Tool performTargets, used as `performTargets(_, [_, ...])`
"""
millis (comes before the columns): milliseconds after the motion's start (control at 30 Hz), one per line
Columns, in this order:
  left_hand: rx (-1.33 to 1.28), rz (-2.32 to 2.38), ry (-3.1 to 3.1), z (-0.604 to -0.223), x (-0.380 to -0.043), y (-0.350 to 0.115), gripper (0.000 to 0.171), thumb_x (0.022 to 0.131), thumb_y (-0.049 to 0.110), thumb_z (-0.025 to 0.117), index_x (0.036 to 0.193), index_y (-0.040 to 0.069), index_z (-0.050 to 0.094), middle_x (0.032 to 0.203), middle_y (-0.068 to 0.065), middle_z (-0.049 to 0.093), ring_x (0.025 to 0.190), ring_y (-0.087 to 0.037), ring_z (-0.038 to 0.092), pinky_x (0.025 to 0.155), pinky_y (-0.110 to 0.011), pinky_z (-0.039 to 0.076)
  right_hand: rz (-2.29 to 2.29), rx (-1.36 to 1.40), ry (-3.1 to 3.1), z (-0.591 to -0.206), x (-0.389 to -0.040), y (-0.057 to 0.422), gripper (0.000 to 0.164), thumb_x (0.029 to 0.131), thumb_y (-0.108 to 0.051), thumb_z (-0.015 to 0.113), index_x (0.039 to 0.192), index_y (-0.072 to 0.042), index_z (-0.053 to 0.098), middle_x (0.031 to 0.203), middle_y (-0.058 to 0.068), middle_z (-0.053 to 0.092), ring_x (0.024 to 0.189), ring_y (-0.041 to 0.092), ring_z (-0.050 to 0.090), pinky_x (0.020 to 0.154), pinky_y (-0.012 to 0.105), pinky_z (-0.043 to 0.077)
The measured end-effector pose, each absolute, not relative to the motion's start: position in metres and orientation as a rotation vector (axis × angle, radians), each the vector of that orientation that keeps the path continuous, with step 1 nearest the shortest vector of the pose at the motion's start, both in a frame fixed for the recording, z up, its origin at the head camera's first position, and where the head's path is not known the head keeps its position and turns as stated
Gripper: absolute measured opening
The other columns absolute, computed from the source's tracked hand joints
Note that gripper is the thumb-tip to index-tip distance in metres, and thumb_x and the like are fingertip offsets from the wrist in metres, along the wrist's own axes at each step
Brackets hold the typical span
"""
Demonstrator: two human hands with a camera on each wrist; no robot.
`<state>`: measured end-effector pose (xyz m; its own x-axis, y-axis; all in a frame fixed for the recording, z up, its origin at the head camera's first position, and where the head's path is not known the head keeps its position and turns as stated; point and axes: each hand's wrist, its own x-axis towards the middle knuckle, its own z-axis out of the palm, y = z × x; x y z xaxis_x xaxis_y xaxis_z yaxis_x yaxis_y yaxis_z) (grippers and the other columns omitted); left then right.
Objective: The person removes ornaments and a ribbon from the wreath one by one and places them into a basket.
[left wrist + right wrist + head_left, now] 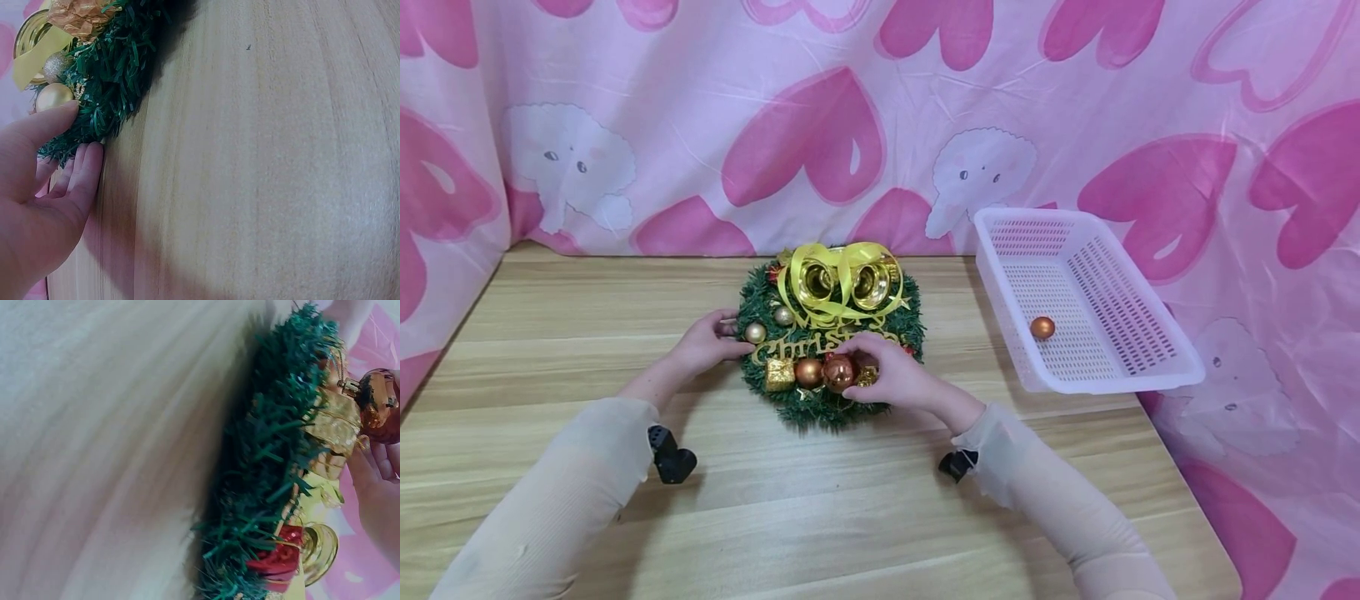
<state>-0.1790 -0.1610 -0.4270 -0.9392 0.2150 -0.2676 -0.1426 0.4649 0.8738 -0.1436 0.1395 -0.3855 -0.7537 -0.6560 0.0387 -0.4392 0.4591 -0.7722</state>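
A green Christmas wreath (808, 414) lies on the wooden table, with gold "Christmas" lettering, two gold bells (868, 283) and yellow ribbon (844, 257). My left hand (700, 343) holds its left edge, thumb beside a gold ball (55, 97) and fingers against the wreath's outer side. With thumb and fingers my right hand (895, 375) grips a shiny copper bauble (838, 372) over the front of the wreath. In the right wrist view the cap and thin loop of this bauble (380, 403) show near a gold gift box (334, 422). A matte copper ball (808, 373) sits just left of it.
A white plastic basket (1000, 308) with one copper bauble (1042, 327) inside stands at the right side of the table (820, 517). Pink heart-printed cloth (685, 108) hangs behind and on both sides.
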Motion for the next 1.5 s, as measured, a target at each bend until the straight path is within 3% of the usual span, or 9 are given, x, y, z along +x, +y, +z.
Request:
performTargets(300, [0.049, 1.469, 2.371, -0.428, -0.18, -0.162, 0.081, 0.083, 0.014, 0.067, 0.145, -0.006, 0.018, 0.135, -0.032, 0.039, 0.123, -0.042, 0.041, 0.105, -0.047, 0.042, -1.324, -0.872, 2.393, -0.374, -0.149, 0.147, 0.05, 0.071, -0.004, 0.074, 0.118, 0.0, 0.056, 0.114, 0.012, 0.056, 0.106, 0.023, 0.056, 0.095, 0.023, 0.051])
performTargets(400, [0.048, 1.467, 2.358, -0.427, -0.18, -0.162, 0.082, 0.083, 0.015, 0.067, 0.145, -0.005, 0.018, 0.135, -0.031, 0.039, 0.119, -0.04, 0.045, 0.094, -0.033, 0.051, -1.372, -0.865, 2.367, -0.37, -0.15, 0.149, 0.049, 0.071, -0.002, 0.074, 0.117, 0.002, 0.055, 0.114, 0.014, 0.055, 0.107, 0.025, 0.055, 0.095, 0.024, 0.051])
performTargets(533, [0.054, 1.467, 2.356, -0.427, -0.18, -0.162, 0.082, 0.083, 0.015, 0.068, 0.145, -0.005, 0.018, 0.134, -0.03, 0.041, 0.114, -0.035, 0.048, 0.079, -0.017, 0.052, -1.42, -0.858, 2.357, -0.366, -0.152, 0.153, 0.049, 0.071, 0.001, 0.073, 0.117, 0.004, 0.054, 0.114, 0.017, 0.054, 0.106, 0.026, 0.055, 0.093, 0.024, 0.052])
performTargets(633, [0.051, 1.465, 2.354, -0.427, -0.18, -0.162, 0.083, 0.083, 0.015, 0.067, 0.146, -0.005, 0.017, 0.136, -0.031, 0.039, 0.117, -0.038, 0.047, 0.09, -0.03, 0.053, -1.447, -0.822, 2.364, -0.362, -0.154, 0.156, 0.049, 0.071, 0.002, 0.073, 0.117, 0.005, 0.054, 0.114, 0.017, 0.054, 0.105, 0.026, 0.055, 0.092, 0.026, 0.053])
performTargets(767, [0.042, 1.472, 2.346, -0.427, -0.181, -0.163, 0.084, 0.084, 0.015, 0.067, 0.146, -0.005, 0.015, 0.138, -0.032, 0.036, 0.124, -0.043, 0.041, 0.105, -0.046, 0.043, -1.464, -0.768, 2.386, -0.353, -0.155, 0.161, 0.049, 0.072, 0.002, 0.073, 0.117, 0.004, 0.054, 0.114, 0.017, 0.053, 0.103, 0.026, 0.056, 0.094, 0.029, 0.053])
performTargets(1067, [0.042, 1.484, 2.348, -0.428, -0.18, -0.163, 0.082, 0.084, 0.014, 0.067, 0.145, -0.006, 0.016, 0.135, -0.03, 0.038, 0.119, -0.038, 0.045, 0.099, -0.036, 0.049, -1.469, -0.691, 2.424, -0.339, -0.159, 0.175, 0.049, 0.074, 0.002, 0.071, 0.119, 0.004, 0.052, 0.118, 0.019, 0.055, 0.108, 0.028, 0.056, 0.099, 0.034, 0.05])
performTargets(1267, [0.038, 1.497, 2.337, -0.429, -0.181, -0.162, 0.082, 0.084, 0.012, 0.067, 0.146, -0.005, 0.016, 0.136, -0.031, 0.037, 0.121, -0.04, 0.043, 0.103, -0.042, 0.045, -1.486, -0.645, 2.426, -0.331, -0.161, 0.184, 0.049, 0.075, 0.004, 0.069, 0.12, 0.006, 0.05, 0.119, 0.021, 0.054, 0.109, 0.03, 0.055, 0.102, 0.036, 0.047])
performTargets(1500, [0.042, 1.496, 2.344, -0.429, -0.181, -0.162, 0.081, 0.084, 0.012, 0.066, 0.145, -0.006, 0.017, 0.135, -0.031, 0.038, 0.12, -0.04, 0.045, 0.102, -0.04, 0.047, -1.511, -0.602, 2.489, -0.324, -0.163, 0.196, 0.048, 0.077, 0.005, 0.068, 0.121, 0.008, 0.049, 0.122, 0.022, 0.052, 0.108, 0.028, 0.054, 0.102, 0.035, 0.047])
